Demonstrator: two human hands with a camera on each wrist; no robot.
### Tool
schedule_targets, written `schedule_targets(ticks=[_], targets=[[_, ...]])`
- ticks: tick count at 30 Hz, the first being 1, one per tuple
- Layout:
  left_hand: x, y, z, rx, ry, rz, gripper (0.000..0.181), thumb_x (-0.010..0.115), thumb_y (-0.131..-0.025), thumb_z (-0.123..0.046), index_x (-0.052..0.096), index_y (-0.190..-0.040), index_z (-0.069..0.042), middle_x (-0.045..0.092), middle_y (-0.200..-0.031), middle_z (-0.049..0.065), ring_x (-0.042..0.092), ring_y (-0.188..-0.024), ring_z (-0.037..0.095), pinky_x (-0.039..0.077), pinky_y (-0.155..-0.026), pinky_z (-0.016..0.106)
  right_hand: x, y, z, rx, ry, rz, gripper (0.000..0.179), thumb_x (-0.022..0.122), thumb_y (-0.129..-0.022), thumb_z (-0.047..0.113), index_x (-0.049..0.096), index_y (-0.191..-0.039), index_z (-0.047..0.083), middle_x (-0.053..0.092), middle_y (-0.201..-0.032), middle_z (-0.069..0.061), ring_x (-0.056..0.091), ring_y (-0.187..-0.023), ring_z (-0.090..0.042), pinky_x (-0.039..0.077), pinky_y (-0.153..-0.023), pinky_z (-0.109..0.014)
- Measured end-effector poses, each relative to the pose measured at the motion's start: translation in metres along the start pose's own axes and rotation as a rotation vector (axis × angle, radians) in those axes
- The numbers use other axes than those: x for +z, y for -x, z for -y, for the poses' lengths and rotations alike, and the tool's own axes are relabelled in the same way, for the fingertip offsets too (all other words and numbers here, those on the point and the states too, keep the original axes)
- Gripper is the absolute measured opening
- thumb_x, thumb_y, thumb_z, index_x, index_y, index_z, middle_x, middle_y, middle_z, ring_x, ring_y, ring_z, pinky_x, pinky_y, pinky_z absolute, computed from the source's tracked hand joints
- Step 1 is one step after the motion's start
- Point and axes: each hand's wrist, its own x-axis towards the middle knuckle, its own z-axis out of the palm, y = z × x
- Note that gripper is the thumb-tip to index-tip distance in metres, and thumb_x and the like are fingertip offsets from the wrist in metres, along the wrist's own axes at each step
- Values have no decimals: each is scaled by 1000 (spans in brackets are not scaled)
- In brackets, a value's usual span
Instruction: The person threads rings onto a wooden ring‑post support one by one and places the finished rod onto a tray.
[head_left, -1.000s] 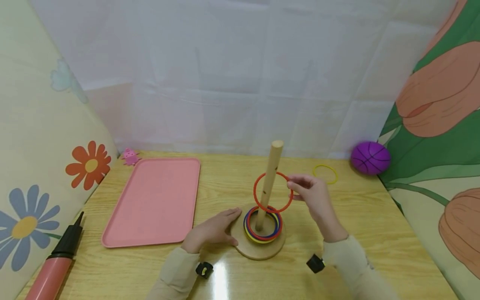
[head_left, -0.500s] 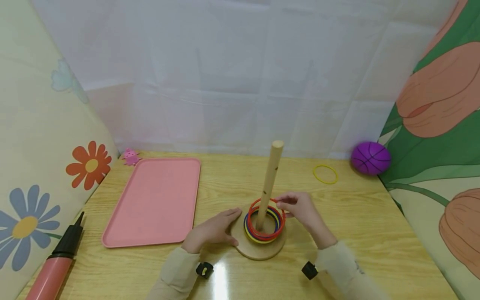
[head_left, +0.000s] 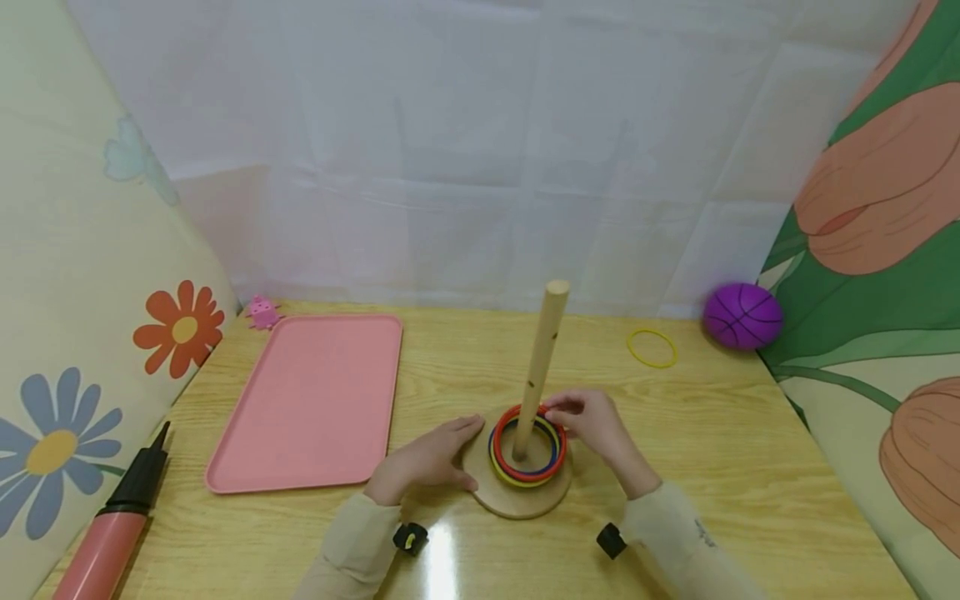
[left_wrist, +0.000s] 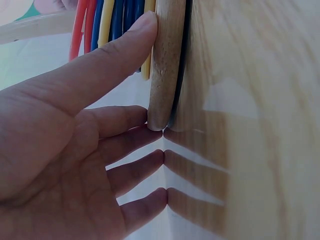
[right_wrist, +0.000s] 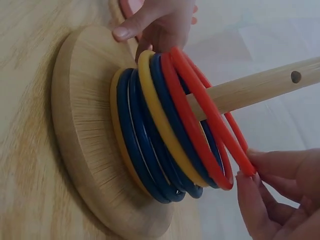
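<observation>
A wooden peg [head_left: 543, 354] rises from a round wooden base [head_left: 517, 505], with several blue, yellow and red rings stacked around its foot. My right hand [head_left: 596, 425] pinches the edge of a red ring [right_wrist: 212, 112] between thumb and fingers. That ring encircles the peg, tilted above the stack; its far side touches the red ring below it. My left hand [head_left: 427, 458] rests at the base's left edge. In the left wrist view, its thumb lies against the base's top face, and its nearly straight fingers touch the rim and the tabletop.
A pink tray [head_left: 322, 400] lies left of the base. A yellow ring [head_left: 652, 366] and a purple ball [head_left: 742, 317] sit at the back right. A small pink toy [head_left: 263, 313] stands at the back left corner, and a pink-and-black pump [head_left: 108, 533] at the front left.
My right hand has brought the red ring down along the peg, from well above the stack to its top. The left hand stays at the base.
</observation>
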Motion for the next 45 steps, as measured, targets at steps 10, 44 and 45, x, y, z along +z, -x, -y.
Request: schedule_targets(ticks=[10, 44, 45], targets=[[1, -2, 2, 0, -8, 1, 91, 81, -78, -24, 31, -148, 5, 32, -154, 24, 31, -143, 41, 28, -120, 51, 3, -1, 0, -83, 131, -59, 11, 73, -83, 4, 76, -93, 3, 75, -90, -14, 69, -76, -15, 60, -58, -30], [0, -1, 1, -12, -3, 4, 92, 81, -77, -24, 31, -148, 4, 32, -155, 23, 32, -143, 40, 27, -120, 50, -89, -59, -68, -8, 206, -338, 41, 64, -93, 14, 58, -129, -4, 61, -127, -25, 59, -117, -38, 51, -102, -45], [0, -1, 1, -12, -2, 6, 92, 81, -77, -24, 31, -148, 4, 32, -155, 23, 31, -143, 40, 27, -120, 51, -95, -61, -72, 5, 211, -338, 44, 63, -94, 14, 54, -132, -5, 58, -132, -26, 55, -122, -40, 47, -106, -47]])
